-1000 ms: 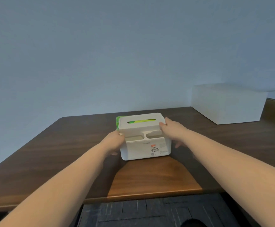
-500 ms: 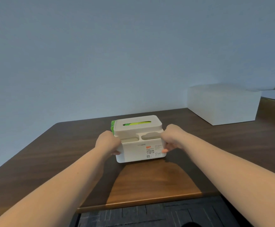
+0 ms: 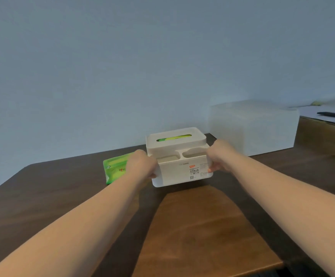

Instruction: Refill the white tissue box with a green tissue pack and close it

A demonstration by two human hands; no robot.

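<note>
The white tissue box (image 3: pixel 179 172) is held just above the dark wooden table (image 3: pixel 42 196), tilted slightly toward me, with its lid on. Green shows through the lid's slot (image 3: pixel 173 139). My left hand (image 3: pixel 142 163) grips the box's left side and my right hand (image 3: pixel 218 156) grips its right side. A green tissue pack (image 3: pixel 115 167) lies on the table to the left of the box, partly hidden behind my left hand.
A large white box (image 3: pixel 252 126) stands at the back right of the table. Beyond it, a lighter wooden surface (image 3: pixel 322 134) holds papers and dark pens. The table's near edge runs along the bottom, with dark floor below.
Both hands have lifted the white box and shifted it right, which uncovers the green pack that was behind its left side. My view has tilted upward.
</note>
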